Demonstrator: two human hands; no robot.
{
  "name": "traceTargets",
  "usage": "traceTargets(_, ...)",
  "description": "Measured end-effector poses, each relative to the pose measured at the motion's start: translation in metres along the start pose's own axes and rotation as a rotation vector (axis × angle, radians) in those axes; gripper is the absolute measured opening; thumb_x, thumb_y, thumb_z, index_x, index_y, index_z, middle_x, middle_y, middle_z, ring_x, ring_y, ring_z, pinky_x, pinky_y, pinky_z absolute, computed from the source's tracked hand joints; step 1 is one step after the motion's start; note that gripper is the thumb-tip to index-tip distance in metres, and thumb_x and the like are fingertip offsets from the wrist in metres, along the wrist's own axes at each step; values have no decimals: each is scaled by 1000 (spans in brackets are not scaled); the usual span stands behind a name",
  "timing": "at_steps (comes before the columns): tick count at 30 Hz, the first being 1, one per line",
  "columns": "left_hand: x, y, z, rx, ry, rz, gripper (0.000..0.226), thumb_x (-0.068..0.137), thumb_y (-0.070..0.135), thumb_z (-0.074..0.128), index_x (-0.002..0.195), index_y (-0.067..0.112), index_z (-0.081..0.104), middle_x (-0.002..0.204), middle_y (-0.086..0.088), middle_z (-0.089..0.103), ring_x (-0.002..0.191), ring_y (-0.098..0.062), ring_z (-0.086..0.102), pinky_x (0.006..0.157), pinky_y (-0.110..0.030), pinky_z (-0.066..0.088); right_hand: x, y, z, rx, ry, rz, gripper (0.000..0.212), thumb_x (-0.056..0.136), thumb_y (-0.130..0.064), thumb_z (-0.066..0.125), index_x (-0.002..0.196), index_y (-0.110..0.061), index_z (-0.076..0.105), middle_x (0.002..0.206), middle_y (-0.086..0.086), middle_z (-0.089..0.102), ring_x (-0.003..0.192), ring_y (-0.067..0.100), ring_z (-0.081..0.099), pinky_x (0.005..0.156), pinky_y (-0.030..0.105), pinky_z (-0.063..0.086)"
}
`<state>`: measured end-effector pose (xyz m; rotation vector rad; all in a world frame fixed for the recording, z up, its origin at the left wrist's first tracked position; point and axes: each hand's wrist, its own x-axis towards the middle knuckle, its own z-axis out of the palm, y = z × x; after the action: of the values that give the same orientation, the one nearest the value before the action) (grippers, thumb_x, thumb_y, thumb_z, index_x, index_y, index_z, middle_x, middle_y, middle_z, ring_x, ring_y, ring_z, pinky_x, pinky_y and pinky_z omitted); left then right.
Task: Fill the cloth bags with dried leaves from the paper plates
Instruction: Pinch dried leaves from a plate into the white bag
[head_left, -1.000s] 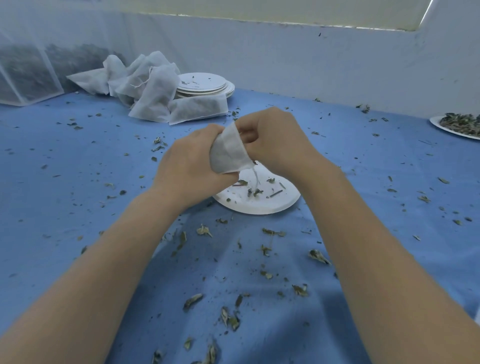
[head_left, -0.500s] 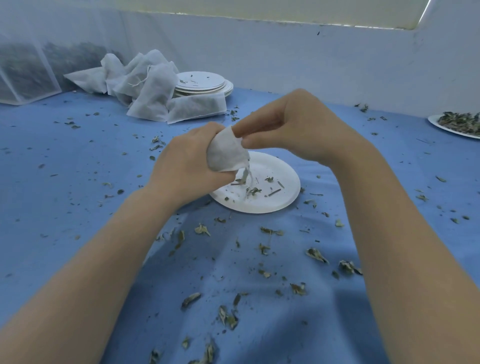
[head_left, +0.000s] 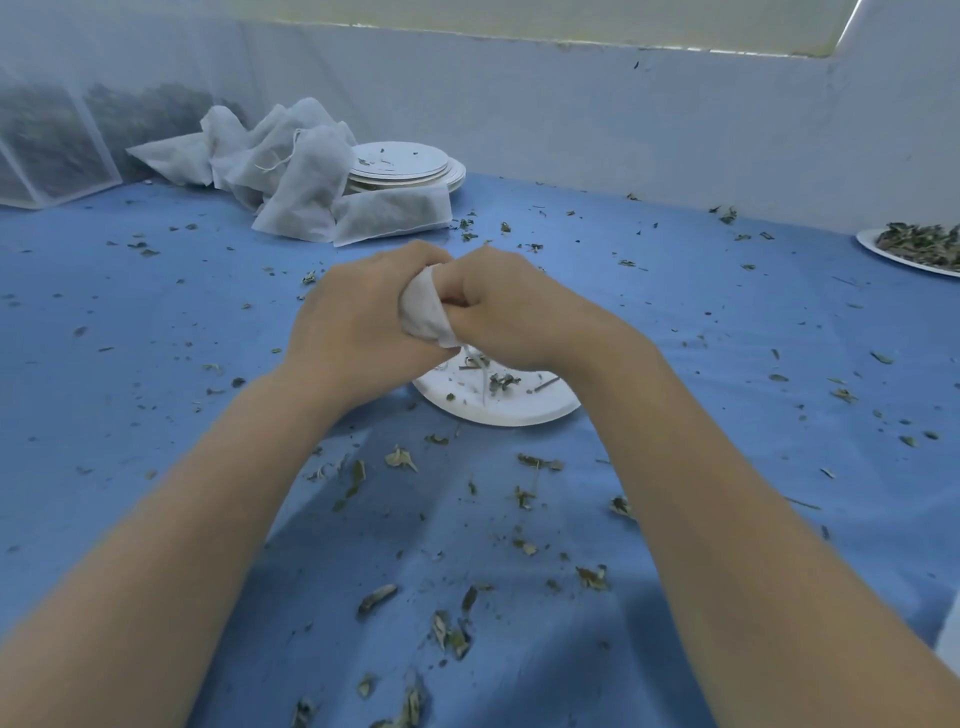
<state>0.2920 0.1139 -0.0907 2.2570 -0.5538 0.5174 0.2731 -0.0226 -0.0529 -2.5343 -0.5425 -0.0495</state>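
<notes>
A small white cloth bag (head_left: 423, 312) is held between both hands above a white paper plate (head_left: 519, 410). My left hand (head_left: 358, 322) grips the bag's body from the left. My right hand (head_left: 514, 306) has its curled fingers at the bag's right side and top, pressed against it. A thin drawstring hangs from the bag down to the plate. On the plate lie only a few dried leaf bits (head_left: 501, 382) and stems. Most of the bag is hidden by my fingers.
A heap of white cloth bags (head_left: 291, 166) and a stack of used paper plates (head_left: 405, 166) sit at the back left. Another plate heaped with dried leaves (head_left: 914, 244) stands at the far right edge. Loose leaf scraps litter the blue tablecloth (head_left: 156, 364). Mesh bags of leaves lean against the back left wall.
My right hand, lifted above the bag half a second ago, has come back down and closed against the bag's top. Both hands sit slightly lower over the plate.
</notes>
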Motion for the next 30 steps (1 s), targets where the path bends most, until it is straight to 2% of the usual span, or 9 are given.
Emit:
traceTargets(3,0,-3,-3,2,6,9,45,58,41,69,100,29,61,77,14,61,79,-14,58,71,-35,49,-2,1,-2,65,8,-36,24,93,-6,44,76,-9,61,54,-7,44,47,0,45,48,13,35)
traceTargets(5,1,-6,-2,41,8,-6,47,60,37,72,104,30,58,76,15,58,80,-15,55,70,-34,47,-5,7,-6,231,126,-30,23,93,-9,49,93,-14,72,68,-10,67,64,1,61,62,16,48)
traceTargets(8,3,-12,-2,98,15,-35,49,63,40,72,107,32,53,79,16,55,83,-12,50,64,-25,40,-3,24,-7,221,309,72,26,91,-12,49,97,-23,72,80,-11,69,82,11,66,77,23,53)
traceTargets(11,5,-18,-4,66,44,-111,49,64,46,72,108,39,50,80,23,50,84,-9,46,65,-23,36,1,34,1,-106,170,161,33,94,-10,41,103,-25,69,91,-12,59,77,13,58,61,20,46)
traceTargets(14,7,-21,-6,58,64,-161,48,66,48,72,107,36,51,80,21,50,86,-10,45,70,-27,36,4,36,14,-217,-30,159,37,93,-6,39,107,-26,68,116,-4,56,90,11,49,73,22,39)
traceTargets(17,8,-23,-8,62,66,-171,45,66,49,70,104,33,52,79,19,50,85,-11,45,70,-27,35,4,38,17,-215,-81,145,32,93,-10,44,99,-29,69,109,-5,55,96,13,51,80,23,42)
traceTargets(22,8,-22,-10,42,50,-182,36,69,50,68,95,40,46,79,23,48,85,-11,45,68,-27,34,-7,45,-8,-187,-108,238,31,87,-11,48,81,-34,69,78,-18,58,68,1,51,49,9,35)
traceTargets(27,8,-22,-11,40,43,-191,35,69,51,67,94,40,45,80,22,48,84,-13,46,65,-27,34,4,46,10,-231,-36,185,52,94,1,33,133,-28,50,145,-10,40,125,12,42,91,19,34)
traceTargets(30,8,-22,-12,34,70,-185,33,71,49,68,92,41,44,78,22,48,83,-12,45,59,-22,31,9,45,29,-280,-135,127,62,90,5,35,144,-26,36,155,-14,21,130,14,36,92,18,30)
